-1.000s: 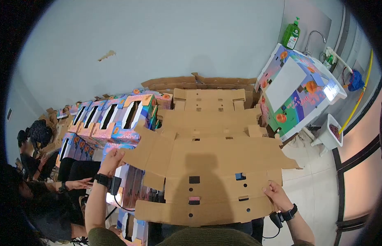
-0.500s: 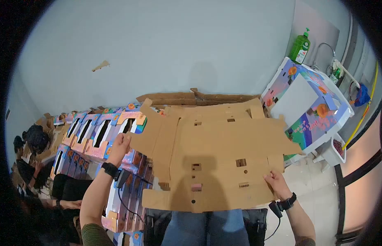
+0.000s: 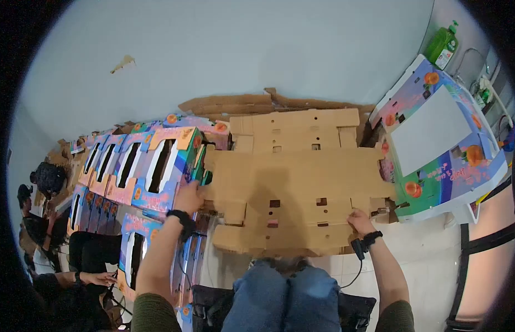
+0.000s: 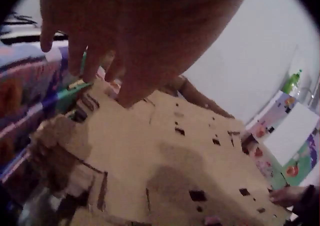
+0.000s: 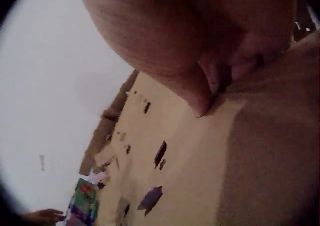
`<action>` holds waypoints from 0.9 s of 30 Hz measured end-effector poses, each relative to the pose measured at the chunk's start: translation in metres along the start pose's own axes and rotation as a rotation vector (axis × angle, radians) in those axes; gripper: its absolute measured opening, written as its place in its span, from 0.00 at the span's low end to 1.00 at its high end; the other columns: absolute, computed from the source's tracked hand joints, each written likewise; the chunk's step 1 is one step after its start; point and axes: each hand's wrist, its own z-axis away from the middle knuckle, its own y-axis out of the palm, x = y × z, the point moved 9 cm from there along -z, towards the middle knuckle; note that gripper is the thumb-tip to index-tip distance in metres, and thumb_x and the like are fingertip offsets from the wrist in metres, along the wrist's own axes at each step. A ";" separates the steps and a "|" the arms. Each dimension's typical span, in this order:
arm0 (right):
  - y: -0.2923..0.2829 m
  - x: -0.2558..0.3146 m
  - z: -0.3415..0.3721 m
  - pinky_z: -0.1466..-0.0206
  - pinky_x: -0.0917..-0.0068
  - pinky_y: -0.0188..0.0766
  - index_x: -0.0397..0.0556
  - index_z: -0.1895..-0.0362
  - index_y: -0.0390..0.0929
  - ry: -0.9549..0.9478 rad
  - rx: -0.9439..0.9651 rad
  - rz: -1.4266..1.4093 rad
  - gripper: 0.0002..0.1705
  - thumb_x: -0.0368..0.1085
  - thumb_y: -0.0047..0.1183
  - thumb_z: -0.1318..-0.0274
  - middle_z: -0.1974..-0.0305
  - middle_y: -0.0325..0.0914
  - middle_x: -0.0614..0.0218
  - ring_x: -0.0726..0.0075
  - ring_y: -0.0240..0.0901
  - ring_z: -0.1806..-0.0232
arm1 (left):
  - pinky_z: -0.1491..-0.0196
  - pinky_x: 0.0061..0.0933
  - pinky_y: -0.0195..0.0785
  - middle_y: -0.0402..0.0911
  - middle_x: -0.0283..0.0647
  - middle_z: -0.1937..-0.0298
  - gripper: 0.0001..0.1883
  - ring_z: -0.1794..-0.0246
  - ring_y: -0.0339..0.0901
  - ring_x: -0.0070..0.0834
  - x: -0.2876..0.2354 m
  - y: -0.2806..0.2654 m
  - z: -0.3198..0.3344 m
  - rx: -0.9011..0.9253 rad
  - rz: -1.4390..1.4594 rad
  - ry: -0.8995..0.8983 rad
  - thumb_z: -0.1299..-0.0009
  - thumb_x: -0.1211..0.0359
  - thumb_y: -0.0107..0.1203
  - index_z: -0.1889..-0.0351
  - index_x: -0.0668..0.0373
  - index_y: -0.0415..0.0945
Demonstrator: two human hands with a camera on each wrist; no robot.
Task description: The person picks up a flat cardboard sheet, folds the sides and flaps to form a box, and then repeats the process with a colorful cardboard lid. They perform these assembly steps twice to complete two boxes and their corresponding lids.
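Observation:
A flat brown cardboard box blank point(image 3: 302, 174), die-cut with slots and small holes, lies in front of me, printed side down. My right hand point(image 3: 361, 222) pinches its near right part, thumb on top in the right wrist view and the other fingers partly hidden. At the blank's left edge is my left hand point(image 3: 190, 196), between the cardboard and a printed box. The left wrist view shows its fingers point(image 4: 77, 58) apart and fairly straight, with the thumb close over the cardboard.
Assembled printed boxes point(image 3: 168, 166) with long dark openings stand in rows at left. Another person's hand point(image 3: 100, 278) is at lower left. A printed panel point(image 3: 451, 160) leans against the sink at right, below a green pump bottle point(image 3: 443, 45). More cardboard point(image 3: 230, 104) leans along the wall.
The blank, earlier held at both sides and tilted, has come down flatter and farther from my lap. My left hand has released its left flap and moved inward; my right hand keeps its grip.

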 end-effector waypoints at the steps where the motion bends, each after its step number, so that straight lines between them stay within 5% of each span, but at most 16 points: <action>1: 0.000 -0.031 -0.011 0.51 0.68 0.75 0.39 0.51 0.78 0.043 -0.018 0.034 0.12 0.33 0.58 0.36 0.58 0.82 0.65 0.69 0.78 0.56 | 0.49 0.52 0.75 0.84 0.53 0.49 0.22 0.48 0.81 0.53 -0.014 0.022 0.015 0.091 0.020 0.011 0.33 0.60 0.61 0.43 0.57 0.76; 4: 0.003 -0.087 -0.026 0.51 0.66 0.74 0.40 0.52 0.78 0.086 -0.053 0.128 0.15 0.37 0.61 0.38 0.60 0.82 0.61 0.65 0.78 0.57 | 0.38 0.59 0.66 0.80 0.49 0.38 0.26 0.37 0.76 0.48 -0.078 0.057 0.065 0.207 0.027 0.234 0.33 0.54 0.61 0.38 0.51 0.76; 6: 0.007 -0.118 -0.033 0.50 0.66 0.74 0.40 0.52 0.78 0.070 -0.058 0.203 0.17 0.39 0.62 0.40 0.60 0.83 0.57 0.60 0.78 0.57 | 0.33 0.65 0.60 0.68 0.48 0.26 0.34 0.27 0.67 0.49 -0.090 0.108 0.095 0.480 -0.082 0.197 0.30 0.53 0.59 0.27 0.51 0.66; 9: 0.008 -0.147 -0.038 0.48 0.63 0.74 0.41 0.52 0.78 0.056 -0.060 0.314 0.18 0.40 0.61 0.41 0.59 0.82 0.51 0.52 0.79 0.55 | 0.34 0.70 0.56 0.69 0.47 0.27 0.37 0.28 0.67 0.48 -0.117 0.135 0.123 0.619 -0.218 0.219 0.32 0.53 0.61 0.25 0.48 0.64; 11: 0.017 -0.140 -0.030 0.46 0.60 0.74 0.40 0.53 0.78 0.100 -0.062 0.351 0.19 0.42 0.60 0.41 0.58 0.82 0.47 0.45 0.79 0.53 | 0.33 0.69 0.55 0.71 0.47 0.30 0.40 0.29 0.68 0.46 -0.117 0.151 0.133 0.586 -0.264 0.221 0.36 0.51 0.65 0.26 0.48 0.63; 14: 0.024 -0.105 -0.016 0.54 0.63 0.74 0.39 0.59 0.78 -0.024 -0.202 0.559 0.14 0.39 0.60 0.39 0.64 0.83 0.55 0.57 0.79 0.60 | 0.31 0.67 0.54 0.73 0.48 0.34 0.42 0.30 0.69 0.45 -0.114 0.173 0.138 0.545 -0.293 0.180 0.38 0.50 0.67 0.27 0.49 0.64; 17: 0.032 -0.088 -0.006 0.43 0.52 0.74 0.41 0.53 0.79 0.080 -0.205 0.542 0.23 0.48 0.58 0.42 0.53 0.82 0.44 0.37 0.78 0.47 | 0.31 0.66 0.55 0.73 0.47 0.36 0.40 0.32 0.69 0.44 -0.111 0.186 0.140 0.481 -0.309 0.170 0.39 0.51 0.68 0.29 0.50 0.66; 23: 0.012 -0.081 -0.006 0.44 0.55 0.76 0.47 0.52 0.81 0.110 -0.077 0.698 0.23 0.50 0.59 0.44 0.57 0.83 0.46 0.40 0.80 0.48 | 0.32 0.66 0.55 0.73 0.46 0.36 0.37 0.32 0.68 0.45 -0.113 0.185 0.140 0.440 -0.324 0.133 0.38 0.51 0.66 0.32 0.52 0.68; 26: 0.011 -0.035 0.014 0.46 0.54 0.77 0.49 0.45 0.83 0.171 -0.021 1.070 0.26 0.51 0.62 0.43 0.50 0.84 0.50 0.47 0.81 0.47 | 0.29 0.67 0.50 0.71 0.48 0.33 0.39 0.29 0.64 0.47 -0.108 0.200 0.140 0.464 -0.335 0.104 0.35 0.46 0.62 0.30 0.54 0.66; 27: 0.022 -0.018 0.024 0.43 0.47 0.74 0.52 0.40 0.78 0.013 -0.028 1.117 0.32 0.54 0.63 0.45 0.43 0.78 0.50 0.45 0.75 0.41 | 0.28 0.68 0.47 0.70 0.49 0.31 0.40 0.28 0.63 0.49 -0.105 0.206 0.142 0.472 -0.331 0.088 0.34 0.44 0.60 0.29 0.55 0.66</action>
